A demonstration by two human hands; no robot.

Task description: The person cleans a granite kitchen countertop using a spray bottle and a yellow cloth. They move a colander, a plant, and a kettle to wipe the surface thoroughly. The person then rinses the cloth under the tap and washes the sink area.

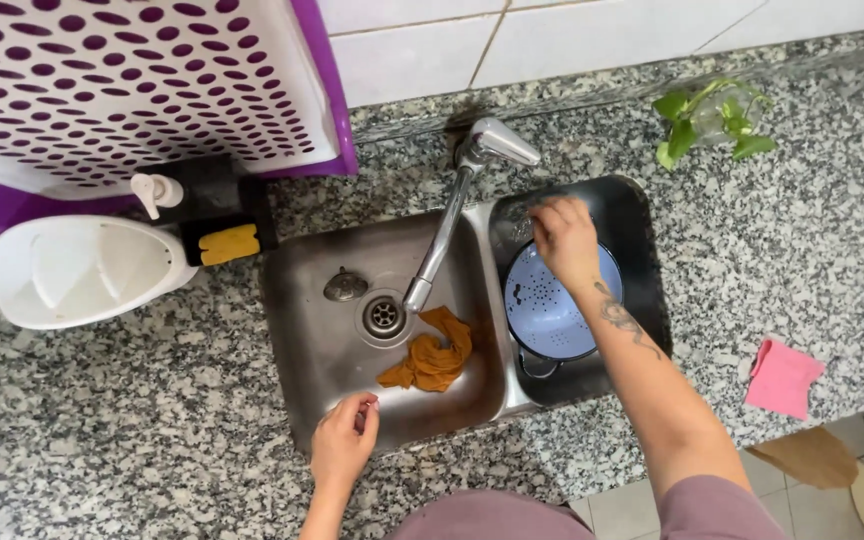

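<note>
A speckled grey granite worktop (132, 420) is running below a white tiled wall (422, 50), and a steel double sink (312, 370) is sitting sunk into it. A purple and white perforated basket (132, 80) is standing at the far left against the wall, with a white plastic container (77, 270) lying in front of it and a pump bottle (155, 190) and a yellow sponge (227, 243) sitting in a black holder just beside the sink. The tap (452, 210) is swinging out over the larger basin, its spout ending above the drain (384, 316). An orange cloth (434, 352) is lying crumpled in that basin, just beside the drain. The left hand (344, 445) is resting at the near rim of the larger basin, fingers loosely curled and gripping nothing that can be seen. The right hand (564, 238) is reaching into the smaller, darker basin, fingers bent downward over the far rim of a pale blue colander (552, 305); whether it is actually gripping the colander or only touching it cannot be told, as the fingertips are blurred. The colander is sitting inside the smaller basin, open side up, partly hidden by the forearm. A small green plant cutting (712, 120) is lying on the worktop at the far right, and a pink cloth (782, 378) is lying well apart from the sink near the right edge.
</note>
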